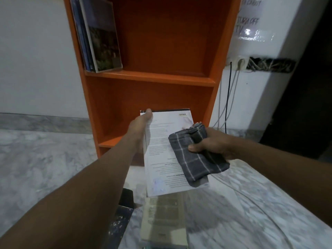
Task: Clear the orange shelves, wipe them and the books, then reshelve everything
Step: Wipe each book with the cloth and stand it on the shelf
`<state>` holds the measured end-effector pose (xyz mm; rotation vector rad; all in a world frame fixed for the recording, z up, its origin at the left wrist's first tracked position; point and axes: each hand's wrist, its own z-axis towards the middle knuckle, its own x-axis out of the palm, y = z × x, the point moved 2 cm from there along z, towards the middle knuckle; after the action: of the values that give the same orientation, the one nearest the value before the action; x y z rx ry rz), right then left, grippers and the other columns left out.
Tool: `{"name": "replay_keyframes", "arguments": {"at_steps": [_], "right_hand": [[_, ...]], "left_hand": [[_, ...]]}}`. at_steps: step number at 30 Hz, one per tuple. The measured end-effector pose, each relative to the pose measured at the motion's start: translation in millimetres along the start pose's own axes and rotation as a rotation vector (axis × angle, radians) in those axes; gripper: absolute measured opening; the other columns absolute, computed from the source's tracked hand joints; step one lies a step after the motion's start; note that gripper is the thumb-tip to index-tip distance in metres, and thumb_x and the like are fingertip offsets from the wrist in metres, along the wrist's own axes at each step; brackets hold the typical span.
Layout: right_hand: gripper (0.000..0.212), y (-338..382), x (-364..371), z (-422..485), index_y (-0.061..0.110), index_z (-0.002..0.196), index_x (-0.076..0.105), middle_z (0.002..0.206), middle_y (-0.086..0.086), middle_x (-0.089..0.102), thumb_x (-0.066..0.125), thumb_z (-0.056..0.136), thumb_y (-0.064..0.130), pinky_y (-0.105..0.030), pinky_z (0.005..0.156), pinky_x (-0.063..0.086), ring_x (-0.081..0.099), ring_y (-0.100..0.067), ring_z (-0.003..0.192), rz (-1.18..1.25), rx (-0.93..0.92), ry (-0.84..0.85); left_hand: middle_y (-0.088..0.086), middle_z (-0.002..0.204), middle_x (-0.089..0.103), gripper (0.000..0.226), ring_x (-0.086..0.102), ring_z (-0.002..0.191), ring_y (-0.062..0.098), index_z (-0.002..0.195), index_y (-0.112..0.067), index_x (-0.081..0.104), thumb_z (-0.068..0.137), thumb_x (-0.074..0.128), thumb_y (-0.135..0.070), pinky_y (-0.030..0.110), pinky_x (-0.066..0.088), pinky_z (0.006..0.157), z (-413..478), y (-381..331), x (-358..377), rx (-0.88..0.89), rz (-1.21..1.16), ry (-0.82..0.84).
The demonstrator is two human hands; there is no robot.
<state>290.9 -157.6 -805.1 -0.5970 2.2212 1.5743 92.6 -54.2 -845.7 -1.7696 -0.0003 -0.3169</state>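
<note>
L hand [139,126] grips white glossy book [161,159]; R hand [213,144] clutches folded grey checked cloth [195,157] on it. Orange shelf [152,78], marble floor [45,159], white wall [36,60].

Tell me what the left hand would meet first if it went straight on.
Probably the orange bookcase: the left hand, gripping the white book, points into its compartment under the shelf board. Depth is unclear.

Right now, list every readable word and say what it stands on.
"TURN OFF" and "TV": handwritten wall sign; its top line is illegible.
White book in the left hand: print too small to read.
Book on the floor: blurred.
</note>
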Motion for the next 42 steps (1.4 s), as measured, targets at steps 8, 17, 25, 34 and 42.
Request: {"name": "replay_keyframes", "arguments": {"at_steps": [8, 17, 25, 34, 42], "right_hand": [[0.039, 48, -62, -7, 0.02, 0.115, 0.058, 0.103, -0.003, 0.065, 0.066, 0.082, 0.002, -0.036, 0.073, 0.052, 0.063, -0.022, 0.094, -0.231, -0.426, -0.677], [0.035, -2, 22, 7, 0.012, 0.125, 0.058, 0.129, -0.011, 0.056, 0.058, 0.089, 0.013, -0.027, 0.093, 0.044, 0.053, -0.028, 0.117, -0.759, -0.723, -0.519], [0.035, -47, 41, -26, 0.017, 0.108, 0.071, 0.102, -0.001, 0.072, 0.065, 0.079, -0.001, -0.029, 0.078, 0.056, 0.066, -0.013, 0.092, -0.729, -0.688, -0.127], [0.03, 20, 33, 28, 0.019, 0.123, 0.059, 0.123, -0.008, 0.06, 0.044, 0.098, 0.022, -0.029, 0.087, 0.044, 0.058, -0.027, 0.109, -0.772, -0.818, -0.651], [0.028, -33, 95, -32, 0.02, 0.113, 0.069, 0.104, 0.003, 0.071, 0.056, 0.088, 0.021, -0.022, 0.079, 0.052, 0.065, -0.011, 0.09, -0.796, -0.868, 0.147]], "left_hand": [[0.008, 0.094, 0.077, 0.069, 0.074, 0.089, 0.032, 0.099, -0.013, 0.075, 0.078, 0.049, -0.073, 0.055, 0.054, 0.091, -5, 5, -9, 0.144, 0.147, -0.143], [0.016, 0.087, 0.074, 0.073, 0.071, 0.087, 0.039, 0.09, 0.002, 0.069, 0.094, 0.04, -0.065, 0.057, 0.056, 0.085, -15, 7, 12, 0.325, 0.29, -0.226], [0.002, 0.092, 0.075, 0.06, 0.072, 0.088, 0.027, 0.096, -0.016, 0.071, 0.095, 0.037, -0.065, 0.054, 0.055, 0.089, -12, 9, -6, 0.319, 0.339, -0.241], [0.022, 0.097, 0.072, 0.07, 0.07, 0.093, 0.04, 0.1, 0.002, 0.069, 0.091, 0.047, -0.064, 0.056, 0.054, 0.088, -13, 6, 13, 0.307, 0.221, -0.176], [0.0, 0.083, 0.076, 0.046, 0.074, 0.072, 0.019, 0.096, -0.015, 0.069, 0.1, 0.042, -0.052, 0.024, 0.053, 0.053, -12, 8, -31, 0.207, 0.121, -0.196]]}}
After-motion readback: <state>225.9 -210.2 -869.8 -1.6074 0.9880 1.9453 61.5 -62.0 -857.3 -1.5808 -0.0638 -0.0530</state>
